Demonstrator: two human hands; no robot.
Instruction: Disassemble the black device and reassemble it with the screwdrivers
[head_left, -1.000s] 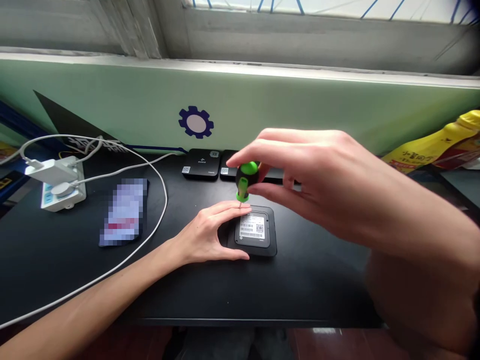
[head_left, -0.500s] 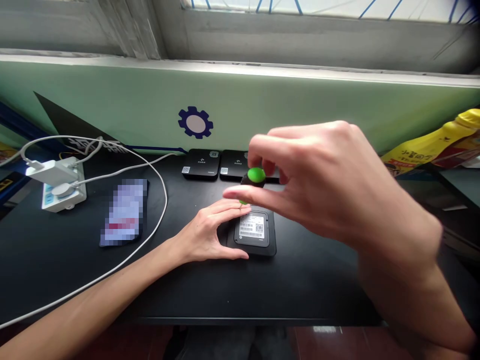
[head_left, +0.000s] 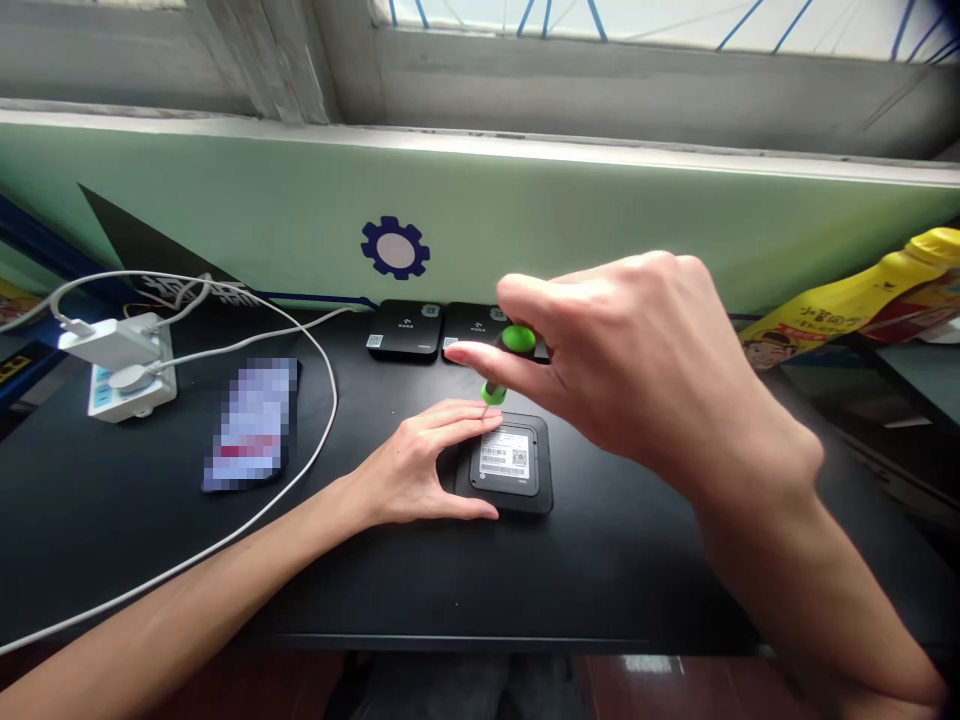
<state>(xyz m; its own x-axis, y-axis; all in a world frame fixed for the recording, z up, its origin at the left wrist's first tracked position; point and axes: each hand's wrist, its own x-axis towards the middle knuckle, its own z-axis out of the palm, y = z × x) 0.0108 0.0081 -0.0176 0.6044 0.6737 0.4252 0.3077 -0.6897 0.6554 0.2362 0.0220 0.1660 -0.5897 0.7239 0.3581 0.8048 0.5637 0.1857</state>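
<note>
A black set-top box (head_left: 541, 490) lies on the desk with its labelled underside up. Curled around its left side is my left hand (head_left: 416, 465), fingers at the far edge and thumb along the near edge, steadying it. My right hand (head_left: 637, 365) is above the box and grips a screwdriver (head_left: 518, 341) with a green and black handle. The screwdriver's thin shaft points down at the box's far left corner, close to my left fingertips. Whether its tip sits in a screw is too small to tell.
Two similar black boxes (head_left: 405, 330) (head_left: 474, 328) lie against the green panel (head_left: 600, 230). On the left are a phone (head_left: 251, 420), a white power strip (head_left: 154, 375) and a looping white cable (head_left: 334, 385). A yellow bottle (head_left: 847, 295) stands at the right.
My right hand has turned on the screwdriver, its wrist shifting left and the thumb lifting. More of the green lower handle shows. My left hand and the box have stayed in place.
</note>
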